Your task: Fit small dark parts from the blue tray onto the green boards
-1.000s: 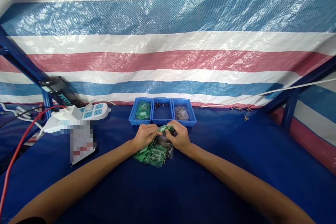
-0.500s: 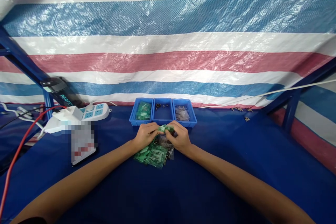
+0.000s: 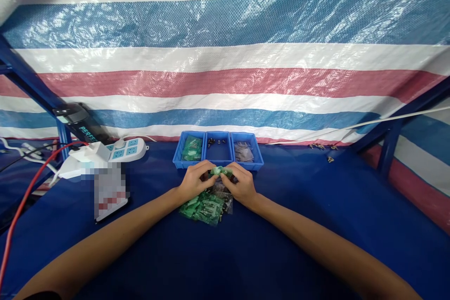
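Between my two hands is a small green bag [image 3: 218,170], pinched by the fingertips of my left hand [image 3: 194,181] and my right hand [image 3: 243,183]. Just below them lies a pile of green bags [image 3: 206,207] with small metal parts inside, and clear bags [image 3: 225,193] with screws lie at its right, partly under my fingers. Behind my hands stand three joined blue bins [image 3: 218,153]: the left one holds green bags [image 3: 192,148], the middle one a few loose screws [image 3: 211,141], the right one clear bags [image 3: 243,151].
At the left are a white power strip [image 3: 129,150], a black bottle [image 3: 79,121], a phone-like device [image 3: 111,194] and a red cable [image 3: 26,197]. Several loose screws [image 3: 330,159] lie at the back right. A striped sheet [image 3: 225,82] hangs behind the table [image 3: 298,253].
The fingers of my left hand have shifted slightly on the green bag, with the thumb now more extended. My right hand has hardly moved.
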Demonstrator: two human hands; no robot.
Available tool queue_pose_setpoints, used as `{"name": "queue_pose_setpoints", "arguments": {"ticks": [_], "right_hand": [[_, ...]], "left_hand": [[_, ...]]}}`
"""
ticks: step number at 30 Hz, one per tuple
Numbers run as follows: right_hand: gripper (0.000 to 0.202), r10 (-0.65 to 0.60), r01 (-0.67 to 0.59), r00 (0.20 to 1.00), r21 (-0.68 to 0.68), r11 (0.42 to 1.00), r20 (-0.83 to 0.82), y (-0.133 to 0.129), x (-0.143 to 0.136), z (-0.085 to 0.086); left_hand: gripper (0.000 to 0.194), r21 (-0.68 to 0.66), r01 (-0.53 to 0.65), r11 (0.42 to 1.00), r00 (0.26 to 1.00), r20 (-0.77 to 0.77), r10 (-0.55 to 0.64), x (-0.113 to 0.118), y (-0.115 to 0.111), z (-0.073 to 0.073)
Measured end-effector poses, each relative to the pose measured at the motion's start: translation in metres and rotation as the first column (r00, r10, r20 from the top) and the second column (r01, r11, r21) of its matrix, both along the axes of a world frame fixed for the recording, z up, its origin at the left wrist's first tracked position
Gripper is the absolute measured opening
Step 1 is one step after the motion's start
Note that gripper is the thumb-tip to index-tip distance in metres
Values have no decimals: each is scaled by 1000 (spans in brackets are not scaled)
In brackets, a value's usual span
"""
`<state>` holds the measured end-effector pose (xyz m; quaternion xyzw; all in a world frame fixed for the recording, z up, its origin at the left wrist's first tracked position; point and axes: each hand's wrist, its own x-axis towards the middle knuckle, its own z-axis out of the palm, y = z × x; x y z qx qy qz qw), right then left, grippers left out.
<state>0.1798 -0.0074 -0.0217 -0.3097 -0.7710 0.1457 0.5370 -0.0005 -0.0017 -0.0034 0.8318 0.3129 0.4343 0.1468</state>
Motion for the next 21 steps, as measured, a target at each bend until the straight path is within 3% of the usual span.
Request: {"name": "queue_pose_setpoints", "arguments": {"ticks": [6, 21], "right_hand": [[8, 17, -18, 1000, 41, 999, 10, 0, -1, -1], [13, -15, 15, 1000, 9, 1000, -2, 0, 0, 3]], "left_hand": [[16, 66, -9, 998, 1000, -26, 11, 1, 1, -1], [15, 40, 20, 999, 1000, 6, -20, -1, -1, -2]]}}
